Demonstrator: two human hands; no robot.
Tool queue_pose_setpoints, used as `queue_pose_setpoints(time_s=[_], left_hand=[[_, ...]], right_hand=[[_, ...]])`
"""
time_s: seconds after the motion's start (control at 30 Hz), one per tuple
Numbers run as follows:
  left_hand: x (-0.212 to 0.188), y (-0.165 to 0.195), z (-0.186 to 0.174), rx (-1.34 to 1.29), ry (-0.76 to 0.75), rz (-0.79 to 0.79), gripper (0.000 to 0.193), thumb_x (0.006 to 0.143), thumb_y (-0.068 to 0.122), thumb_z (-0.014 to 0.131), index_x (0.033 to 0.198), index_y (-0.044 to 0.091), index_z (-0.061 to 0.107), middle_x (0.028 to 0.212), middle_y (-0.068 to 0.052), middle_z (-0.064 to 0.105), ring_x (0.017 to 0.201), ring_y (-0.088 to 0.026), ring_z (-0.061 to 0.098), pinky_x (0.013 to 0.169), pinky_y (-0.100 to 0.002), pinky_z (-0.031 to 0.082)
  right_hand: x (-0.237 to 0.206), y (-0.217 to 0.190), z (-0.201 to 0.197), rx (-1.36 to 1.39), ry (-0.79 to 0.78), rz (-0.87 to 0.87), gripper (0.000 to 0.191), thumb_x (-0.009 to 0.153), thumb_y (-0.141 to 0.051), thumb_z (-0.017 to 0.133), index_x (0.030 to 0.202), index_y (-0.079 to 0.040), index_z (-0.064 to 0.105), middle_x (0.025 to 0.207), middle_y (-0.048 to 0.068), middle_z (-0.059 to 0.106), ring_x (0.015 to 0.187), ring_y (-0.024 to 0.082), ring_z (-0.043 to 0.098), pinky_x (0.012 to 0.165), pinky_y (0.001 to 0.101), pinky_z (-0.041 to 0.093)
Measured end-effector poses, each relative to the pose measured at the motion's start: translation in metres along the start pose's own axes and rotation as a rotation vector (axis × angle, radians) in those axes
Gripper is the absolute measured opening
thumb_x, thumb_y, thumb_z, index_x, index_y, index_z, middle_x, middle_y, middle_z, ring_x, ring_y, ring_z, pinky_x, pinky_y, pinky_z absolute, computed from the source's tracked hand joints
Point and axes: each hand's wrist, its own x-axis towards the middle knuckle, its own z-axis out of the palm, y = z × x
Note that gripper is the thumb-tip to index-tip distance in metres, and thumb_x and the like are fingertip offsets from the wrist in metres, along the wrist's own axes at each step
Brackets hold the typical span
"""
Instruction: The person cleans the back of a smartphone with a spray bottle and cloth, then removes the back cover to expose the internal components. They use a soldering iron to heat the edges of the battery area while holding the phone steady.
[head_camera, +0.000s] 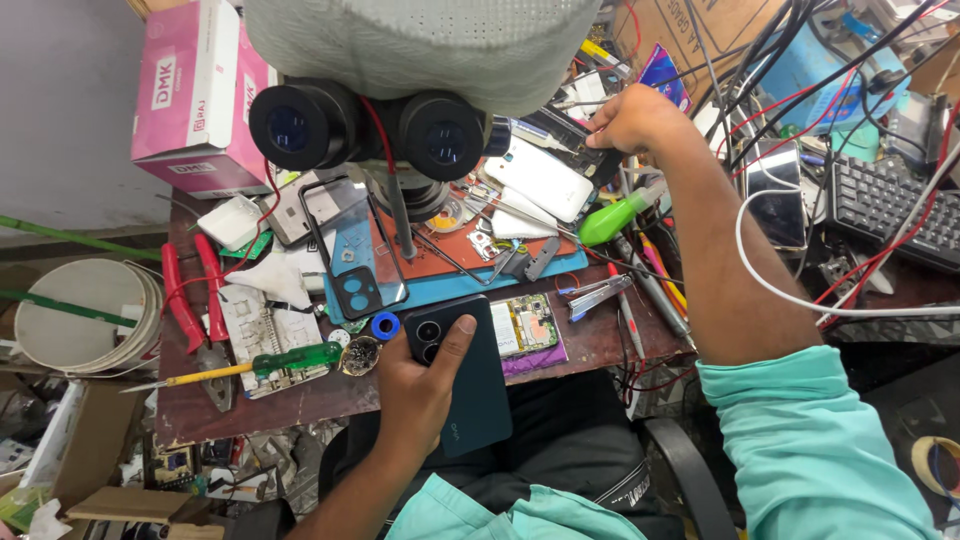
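Note:
My left hand (415, 385) grips a dark phone (470, 380), back side up with its camera rings showing, at the near edge of the workbench (250, 400). My thumb lies across the phone's back beside the cameras. My right hand (635, 120) reaches to the far side of the bench, fingers closed around a small dark tool or part (590, 160) close to a white phone back cover (540, 178). What exactly it pinches is hard to make out. A stereo microscope (370, 125) hangs over the middle of the bench.
A blue mat (450, 285) carries a clear phone case (350, 250), an open circuit board (525, 325), tweezers (600, 292) and small parts. Red pliers (190, 300) and a green-handled screwdriver (290, 360) lie left. A pink box (195, 95), keyboard (885, 205) and tangled cables (800, 90) crowd the back and right.

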Motion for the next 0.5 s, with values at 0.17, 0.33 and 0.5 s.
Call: queue_pose_setpoints(time_s=[0.17, 0.33, 0.5], left_hand=[[-0.001, 0.001, 0.001, -0.004, 0.012, 0.008, 0.028, 0.089, 0.029, 0.078, 0.092, 0.002, 0.074, 0.074, 0.0, 0.068, 0.063, -0.006, 0.057, 0.056, -0.024, 0.046], [0.0, -0.001, 0.002, -0.039, 0.012, 0.005, 0.026, 0.089, 0.027, 0.078, 0.095, 0.002, 0.074, 0.078, 0.0, 0.07, 0.066, -0.006, 0.059, 0.06, -0.024, 0.048], [0.002, -0.003, 0.002, -0.036, 0.012, 0.029, 0.025, 0.089, 0.026, 0.078, 0.095, 0.002, 0.073, 0.081, -0.001, 0.072, 0.07, -0.007, 0.061, 0.063, -0.025, 0.05]], right_hand=[[0.001, 0.0, -0.006, 0.22, 0.026, 0.056, 0.025, 0.087, -0.012, 0.081, 0.112, -0.012, 0.08, 0.1, 0.006, 0.077, 0.081, 0.016, 0.069, 0.067, 0.0341, 0.056], [0.004, 0.013, -0.01, 0.302, 0.005, 0.0, 0.03, 0.089, -0.007, 0.076, 0.119, -0.009, 0.077, 0.105, 0.006, 0.078, 0.086, 0.019, 0.072, 0.068, 0.0346, 0.059], [0.004, 0.021, -0.013, 0.174, -0.162, -0.182, 0.059, 0.073, 0.006, 0.079, 0.129, -0.014, 0.072, 0.111, 0.005, 0.078, 0.097, 0.015, 0.073, 0.079, 0.0328, 0.06]])
